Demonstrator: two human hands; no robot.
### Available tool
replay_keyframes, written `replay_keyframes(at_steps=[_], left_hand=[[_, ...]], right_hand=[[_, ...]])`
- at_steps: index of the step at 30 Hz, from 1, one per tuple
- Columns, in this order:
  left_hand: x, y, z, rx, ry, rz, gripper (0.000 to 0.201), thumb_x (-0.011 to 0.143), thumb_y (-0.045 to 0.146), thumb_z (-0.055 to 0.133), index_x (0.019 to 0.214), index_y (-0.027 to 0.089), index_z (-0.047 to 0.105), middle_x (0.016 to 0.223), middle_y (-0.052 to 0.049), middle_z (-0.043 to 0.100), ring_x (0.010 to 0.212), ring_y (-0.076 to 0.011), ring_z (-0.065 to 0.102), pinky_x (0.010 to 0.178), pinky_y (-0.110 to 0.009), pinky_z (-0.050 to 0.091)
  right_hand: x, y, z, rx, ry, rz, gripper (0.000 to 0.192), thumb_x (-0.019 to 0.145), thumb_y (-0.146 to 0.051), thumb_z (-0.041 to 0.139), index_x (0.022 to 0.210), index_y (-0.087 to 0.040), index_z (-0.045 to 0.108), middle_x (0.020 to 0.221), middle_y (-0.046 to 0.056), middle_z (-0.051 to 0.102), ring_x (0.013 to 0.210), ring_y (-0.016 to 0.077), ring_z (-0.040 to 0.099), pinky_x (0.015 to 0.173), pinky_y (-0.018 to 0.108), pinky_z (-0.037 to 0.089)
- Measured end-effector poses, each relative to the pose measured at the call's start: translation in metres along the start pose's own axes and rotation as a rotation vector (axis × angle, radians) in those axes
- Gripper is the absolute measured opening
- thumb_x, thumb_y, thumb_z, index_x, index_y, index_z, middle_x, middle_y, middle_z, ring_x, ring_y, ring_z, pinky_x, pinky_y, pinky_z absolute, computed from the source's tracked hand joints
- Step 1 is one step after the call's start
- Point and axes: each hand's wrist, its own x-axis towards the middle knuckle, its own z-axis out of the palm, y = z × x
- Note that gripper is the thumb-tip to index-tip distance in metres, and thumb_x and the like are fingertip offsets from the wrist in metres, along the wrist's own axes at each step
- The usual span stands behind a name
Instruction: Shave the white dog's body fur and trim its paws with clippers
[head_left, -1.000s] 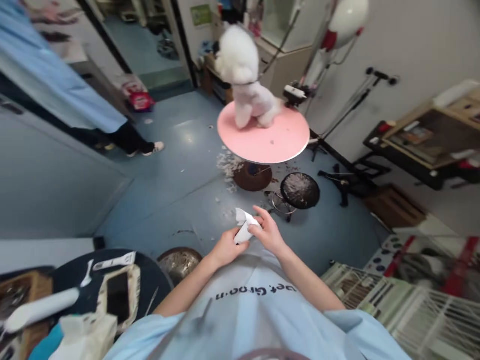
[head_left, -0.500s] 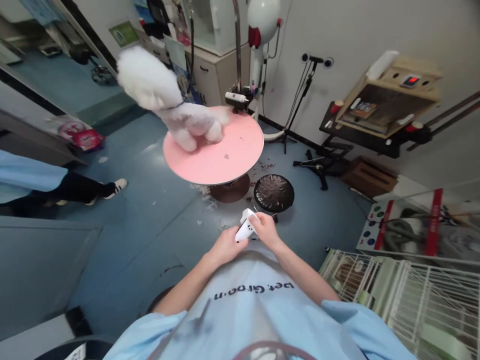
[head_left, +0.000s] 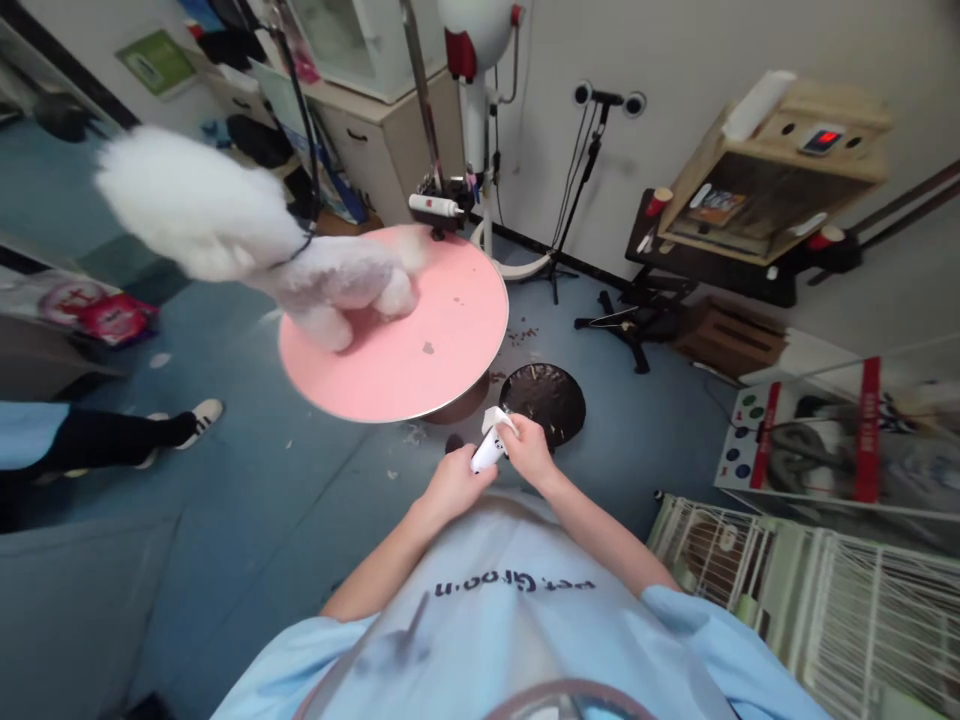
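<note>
A small white hand tool (head_left: pixel 491 444) is held in front of my chest. My left hand (head_left: pixel 451 486) grips its lower end and my right hand (head_left: pixel 529 450) closes on its upper end. Just beyond my hands stands a round pink grooming table (head_left: pixel 435 345). A fluffy white dog (head_left: pixel 247 240) sits on the table's left side, its head leaning out past the rim. I cannot tell exactly what kind of tool it is.
A black round stool (head_left: pixel 546 400) stands right of the table base. Another person's legs and shoes (head_left: pixel 127 438) are at the left. A stand dryer (head_left: pixel 471 60), a tripod (head_left: pixel 592 190), a wooden shelf unit (head_left: pixel 772 170) and white wire cages (head_left: pixel 810 600) line the right.
My view has swung right and closer to the pink table; the dog now sits at upper left. Both hands stay on the white tool, and the left worktop has left the frame.
</note>
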Motion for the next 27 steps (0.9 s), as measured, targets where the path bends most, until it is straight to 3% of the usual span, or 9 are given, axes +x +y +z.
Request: replay_keyframes(at_steps=[5,9,13,16,19,22,27], left_hand=[[0.049,-0.009,-0.042,0.075,-0.131,0.125,0.023,0.076,0.036,0.052,0.080,0.014,0.056,0.080,-0.008,0.064,0.067,-0.0173,0.056,0.058,-0.026,0.032],[0.083,-0.013,-0.070,0.029,-0.168,0.126,0.029,0.076,0.039,0.054,0.087,0.012,0.061,0.083,-0.008,0.067,0.072,-0.0181,0.060,0.060,-0.025,0.035],[0.105,-0.021,-0.092,0.061,-0.221,0.219,0.031,0.078,0.035,0.052,0.093,0.011,0.062,0.087,-0.011,0.068,0.075,-0.0196,0.061,0.061,-0.025,0.037],[0.115,-0.028,-0.106,0.056,-0.197,0.223,0.029,0.077,0.034,0.052,0.091,0.010,0.062,0.086,-0.011,0.068,0.074,-0.0201,0.061,0.061,-0.026,0.037],[0.120,-0.032,-0.116,0.003,-0.212,0.209,0.028,0.077,0.034,0.054,0.090,0.011,0.062,0.086,-0.009,0.068,0.075,-0.0194,0.061,0.062,-0.026,0.039],[0.123,-0.034,-0.120,0.026,-0.252,0.265,0.029,0.077,0.033,0.054,0.092,0.011,0.062,0.086,-0.009,0.068,0.074,-0.0195,0.061,0.063,-0.026,0.039],[0.116,-0.031,-0.110,0.010,-0.274,0.237,0.028,0.076,0.034,0.054,0.090,0.012,0.062,0.084,-0.008,0.067,0.074,-0.0191,0.061,0.062,-0.026,0.039]], right_hand=[[0.038,-0.012,0.014,-0.021,0.088,0.042,0.021,0.076,-0.033,0.052,0.068,-0.016,0.062,0.059,0.000,0.058,0.055,0.0123,0.049,0.053,0.022,0.036],[0.063,-0.024,0.025,-0.024,0.192,0.053,0.023,0.080,-0.033,0.049,0.078,-0.016,0.064,0.068,0.001,0.063,0.061,0.0132,0.053,0.058,0.022,0.039],[0.085,-0.035,0.037,-0.046,0.230,0.082,0.023,0.079,-0.035,0.052,0.069,-0.016,0.061,0.060,-0.001,0.058,0.056,0.0129,0.050,0.053,0.023,0.036],[0.096,-0.042,0.044,-0.065,0.244,0.066,0.024,0.081,-0.035,0.050,0.072,-0.017,0.062,0.066,0.000,0.061,0.061,0.0138,0.052,0.058,0.024,0.037],[0.101,-0.045,0.048,-0.060,0.201,0.040,0.019,0.079,-0.030,0.051,0.080,-0.017,0.065,0.072,0.000,0.065,0.067,0.0145,0.055,0.062,0.024,0.040],[0.101,-0.044,0.051,-0.074,0.227,0.055,0.020,0.080,-0.032,0.052,0.072,-0.017,0.062,0.064,-0.001,0.060,0.061,0.0135,0.051,0.058,0.023,0.037],[0.082,-0.036,0.044,-0.092,0.250,0.059,0.022,0.084,-0.033,0.049,0.077,-0.017,0.063,0.069,0.000,0.061,0.064,0.0142,0.052,0.061,0.024,0.038]])
